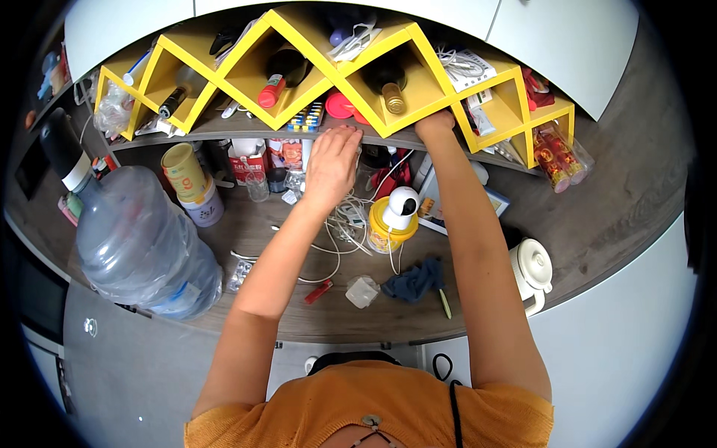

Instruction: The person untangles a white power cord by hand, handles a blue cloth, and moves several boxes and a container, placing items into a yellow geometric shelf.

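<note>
1. Yellow zigzag rack [340, 73], head view: just beyond the left hand [334, 163], whose fingers lie loosely together at the shelf [231, 136] edge.
2. Right hand [436, 122] reaches under the rack; its fingers are hidden, their state I cannot tell.

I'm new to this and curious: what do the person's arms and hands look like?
Both arms are bare below the short orange sleeves of a knit top. The left hand is ungloved, with no watch or bracelet at its wrist. The right hand is mostly hidden by the yellow shelf; its wrist looks bare.
</note>
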A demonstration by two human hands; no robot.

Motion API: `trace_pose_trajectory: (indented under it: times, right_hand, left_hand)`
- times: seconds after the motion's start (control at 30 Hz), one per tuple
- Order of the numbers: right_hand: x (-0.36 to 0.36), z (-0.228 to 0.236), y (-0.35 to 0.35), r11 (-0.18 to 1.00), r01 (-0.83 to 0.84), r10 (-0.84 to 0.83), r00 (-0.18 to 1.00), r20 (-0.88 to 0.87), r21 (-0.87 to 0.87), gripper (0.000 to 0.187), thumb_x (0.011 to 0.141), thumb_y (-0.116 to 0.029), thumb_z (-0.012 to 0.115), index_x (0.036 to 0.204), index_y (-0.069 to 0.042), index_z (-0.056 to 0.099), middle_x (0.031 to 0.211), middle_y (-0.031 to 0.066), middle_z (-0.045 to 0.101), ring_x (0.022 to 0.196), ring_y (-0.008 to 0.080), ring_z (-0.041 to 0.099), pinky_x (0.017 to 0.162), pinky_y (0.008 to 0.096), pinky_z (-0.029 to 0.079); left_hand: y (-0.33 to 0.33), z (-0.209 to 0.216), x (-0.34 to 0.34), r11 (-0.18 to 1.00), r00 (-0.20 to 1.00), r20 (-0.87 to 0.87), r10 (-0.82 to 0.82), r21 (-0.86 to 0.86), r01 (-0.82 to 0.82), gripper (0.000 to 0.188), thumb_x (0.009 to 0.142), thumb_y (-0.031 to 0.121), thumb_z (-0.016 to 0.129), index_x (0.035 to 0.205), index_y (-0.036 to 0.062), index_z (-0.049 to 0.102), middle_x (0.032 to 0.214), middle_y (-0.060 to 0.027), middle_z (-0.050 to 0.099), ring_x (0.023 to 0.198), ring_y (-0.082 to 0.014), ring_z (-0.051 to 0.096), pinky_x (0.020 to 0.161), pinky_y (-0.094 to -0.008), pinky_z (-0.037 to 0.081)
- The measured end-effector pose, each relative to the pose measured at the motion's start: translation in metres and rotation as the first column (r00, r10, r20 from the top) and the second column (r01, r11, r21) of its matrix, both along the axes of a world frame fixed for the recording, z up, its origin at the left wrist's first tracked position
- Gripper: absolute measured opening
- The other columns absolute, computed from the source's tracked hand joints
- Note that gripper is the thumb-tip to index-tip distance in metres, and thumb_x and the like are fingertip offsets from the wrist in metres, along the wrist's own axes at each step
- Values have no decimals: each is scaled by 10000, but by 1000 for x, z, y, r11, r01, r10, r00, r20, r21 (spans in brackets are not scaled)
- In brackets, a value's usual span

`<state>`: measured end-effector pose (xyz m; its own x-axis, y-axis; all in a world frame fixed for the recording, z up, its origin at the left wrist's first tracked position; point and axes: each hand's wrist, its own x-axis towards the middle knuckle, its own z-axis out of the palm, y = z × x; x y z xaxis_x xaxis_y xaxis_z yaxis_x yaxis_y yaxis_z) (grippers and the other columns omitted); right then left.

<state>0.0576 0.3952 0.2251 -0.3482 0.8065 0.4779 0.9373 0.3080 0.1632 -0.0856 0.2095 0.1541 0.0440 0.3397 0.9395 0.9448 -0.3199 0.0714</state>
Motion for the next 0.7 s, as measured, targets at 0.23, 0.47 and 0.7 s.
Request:
trace_pose_trajectory:
  times: [0.23,0.47,0.7]
  right_hand:
    - [-14,10,-4,998,-43,32,980,-198,-50,596,933,-431,320,1456,-182,177,1507,74,200,1358,246,264,1093,395,234]
    - [-5,22,-33,977,40,-53,997,-55,-210,562,934,-371,351,1442,-164,231,1477,95,273,1321,238,348,1063,389,297]
    - [10,14,-50,987,117,-80,956,282,-114,331,869,-172,483,1158,-70,608,1231,140,567,1118,278,556,909,394,460]
  left_hand:
    - [-3,0,-1,1000,1000,-6,3,0,-3,366,728,-30,581,1093,6,575,1078,-144,576,1057,-309,531,918,-410,401]
    - [-2,0,-1,1000,1000,-9,4,20,-4,372,720,-42,575,1088,7,578,1046,-147,574,1024,-322,533,896,-412,408]
    - [0,0,4,1000,999,-39,24,11,-24,366,698,-27,546,1063,-14,569,1032,-153,575,1016,-319,534,932,-430,395]
